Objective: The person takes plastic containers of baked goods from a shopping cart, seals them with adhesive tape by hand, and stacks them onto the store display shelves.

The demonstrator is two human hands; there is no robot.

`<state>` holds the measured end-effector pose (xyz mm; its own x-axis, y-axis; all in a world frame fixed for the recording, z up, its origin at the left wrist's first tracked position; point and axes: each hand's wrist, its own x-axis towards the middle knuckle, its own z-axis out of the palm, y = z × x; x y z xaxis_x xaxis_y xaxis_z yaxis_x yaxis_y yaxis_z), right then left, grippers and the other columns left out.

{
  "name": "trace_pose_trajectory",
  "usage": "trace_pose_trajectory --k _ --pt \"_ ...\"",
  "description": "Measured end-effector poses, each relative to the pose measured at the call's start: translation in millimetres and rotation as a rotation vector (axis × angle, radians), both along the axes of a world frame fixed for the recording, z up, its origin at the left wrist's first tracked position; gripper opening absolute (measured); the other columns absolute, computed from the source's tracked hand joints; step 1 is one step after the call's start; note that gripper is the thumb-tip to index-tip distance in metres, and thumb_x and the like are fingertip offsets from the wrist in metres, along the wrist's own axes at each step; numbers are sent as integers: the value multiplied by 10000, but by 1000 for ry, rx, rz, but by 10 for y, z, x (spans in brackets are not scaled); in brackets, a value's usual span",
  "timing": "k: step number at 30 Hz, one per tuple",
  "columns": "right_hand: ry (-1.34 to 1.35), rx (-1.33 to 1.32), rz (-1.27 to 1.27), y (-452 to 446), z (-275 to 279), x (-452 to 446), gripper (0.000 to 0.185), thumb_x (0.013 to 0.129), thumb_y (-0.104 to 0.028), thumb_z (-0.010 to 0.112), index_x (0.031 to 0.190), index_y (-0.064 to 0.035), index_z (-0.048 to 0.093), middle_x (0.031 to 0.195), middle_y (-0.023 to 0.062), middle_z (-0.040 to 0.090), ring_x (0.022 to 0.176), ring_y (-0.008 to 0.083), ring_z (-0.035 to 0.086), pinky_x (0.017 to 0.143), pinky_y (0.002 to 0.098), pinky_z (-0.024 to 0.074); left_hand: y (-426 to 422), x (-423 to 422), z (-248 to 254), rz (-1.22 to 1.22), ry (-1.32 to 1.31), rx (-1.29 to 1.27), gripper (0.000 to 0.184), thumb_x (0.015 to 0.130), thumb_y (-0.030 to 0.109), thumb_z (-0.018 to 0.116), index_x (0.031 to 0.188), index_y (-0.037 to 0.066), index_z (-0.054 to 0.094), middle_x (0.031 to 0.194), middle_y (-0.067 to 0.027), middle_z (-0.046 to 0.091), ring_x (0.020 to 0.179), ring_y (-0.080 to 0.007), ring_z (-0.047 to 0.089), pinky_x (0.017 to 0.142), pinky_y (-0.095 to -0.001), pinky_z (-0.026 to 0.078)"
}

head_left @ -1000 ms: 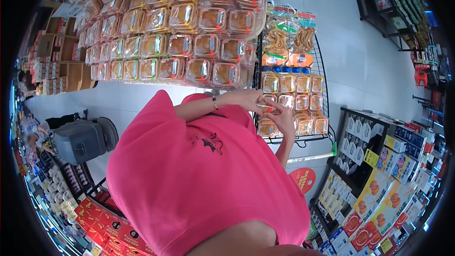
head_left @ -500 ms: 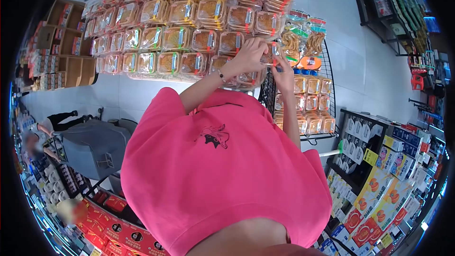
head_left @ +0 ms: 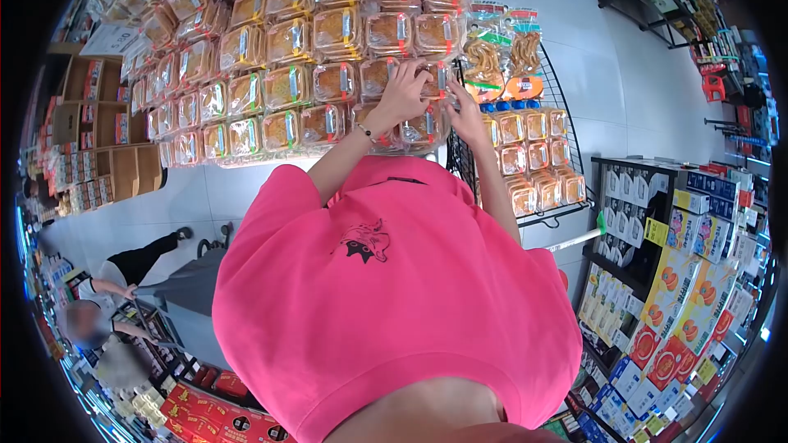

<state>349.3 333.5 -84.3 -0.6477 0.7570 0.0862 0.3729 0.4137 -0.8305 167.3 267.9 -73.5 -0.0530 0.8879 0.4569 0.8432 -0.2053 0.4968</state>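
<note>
A clear plastic box of brown baked goods with a red seal strip (head_left: 439, 80) lies between my two hands, at the right end of a stacked display. My left hand (head_left: 402, 97), wearing a dark-beaded bracelet, has bent fingers over the box's left side. The fingers of my right hand (head_left: 468, 117) press against its right edge. Similar boxes stand in rows to the left and behind, with yellow, green and red strips. Just in front of my left hand is another red-strip box (head_left: 423, 125). The fingertips are partly hidden against the plastic.
A black wire rack (head_left: 566, 107) on the right holds bagged twisted snacks (head_left: 525, 53) and small boxed pastries (head_left: 538, 153). At lower left a person (head_left: 111, 283) stands by a grey covered cart (head_left: 185, 291). Stacked cartons (head_left: 689, 279) fill the lower right.
Both hands and the box between them have shifted slightly left, and the box now lies flatter among the rows. The view has moved; the person at lower left shows more fully.
</note>
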Motion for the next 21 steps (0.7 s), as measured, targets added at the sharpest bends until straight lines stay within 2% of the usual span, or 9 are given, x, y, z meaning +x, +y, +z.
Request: trace_pose_trajectory --k 4,9,10,13,15,17,18,19,21 --pt "-21 51 -25 -35 -67 -94 484 833 -98 582 1296 -16 469 1341 202 470 1241 350 448 1043 389 348 26 -44 -92 -11 26 -10 399 597 102 698 968 70 555 1193 -164 477 1121 -347 447 965 -472 339" --pt "6 187 -48 -80 -113 -191 470 826 -124 549 1270 6 470 1229 233 533 1127 404 499 976 447 387 -4 -40 -36 6 14 -43 377 625 106 686 977 68 554 1193 -147 480 1108 -337 449 959 -451 345" --pt "-14 114 -46 -70 -105 -188 454 847 -117 555 1280 -11 471 1244 226 532 1183 380 480 1006 414 373 -6 -33 8 -9 16 -46 377 625 106 686 977 68 554 1193 -147 480 1108 -337 449 959 -451 345" --pt "15 52 -56 -73 -70 -196 454 846 -112 559 1278 -6 468 1232 225 542 1167 383 493 996 411 381 12 -45 57 -39 23 -16 371 636 120 689 975 69 549 1214 -146 476 1110 -334 447 962 -447 345" --pt "6 63 -79 -87 -52 -216 453 840 -94 556 1274 1 468 1224 232 543 1145 380 511 976 405 401 23 -75 36 -24 9 -97 388 654 138 710 999 83 542 1267 -145 458 1164 -331 427 998 -461 319" --pt "56 40 -90 -105 -39 -267 454 824 -78 555 1265 1 474 1133 236 582 1062 372 561 901 407 447 28 -103 50 -39 11 -123 393 655 161 714 1001 83 546 1260 -132 465 1162 -320 430 1009 -475 302" --pt "39 41 -111 -104 -35 -304 444 811 -68 555 1245 -3 486 1026 226 613 959 366 601 812 419 477 29 -108 69 5 57 -143 394 656 173 714 1003 85 549 1257 -125 469 1158 -315 434 1004 -475 300" --pt "38 38 -134 -102 -46 -331 444 811 -68 555 1245 -3 486 1026 226 613 959 366 601 812 419 477 29 -114 81 49 103 -162 395 658 184 714 1005 88 552 1253 -117 473 1155 -309 437 999 -474 298" --pt "-29 71 -137 -106 -42 -366 457 799 -80 562 1246 -29 481 1166 233 571 1001 390 579 861 454 469 45 -130 67 25 84 -177 400 657 207 723 1003 93 558 1248 -104 479 1149 -302 440 980 -465 302"
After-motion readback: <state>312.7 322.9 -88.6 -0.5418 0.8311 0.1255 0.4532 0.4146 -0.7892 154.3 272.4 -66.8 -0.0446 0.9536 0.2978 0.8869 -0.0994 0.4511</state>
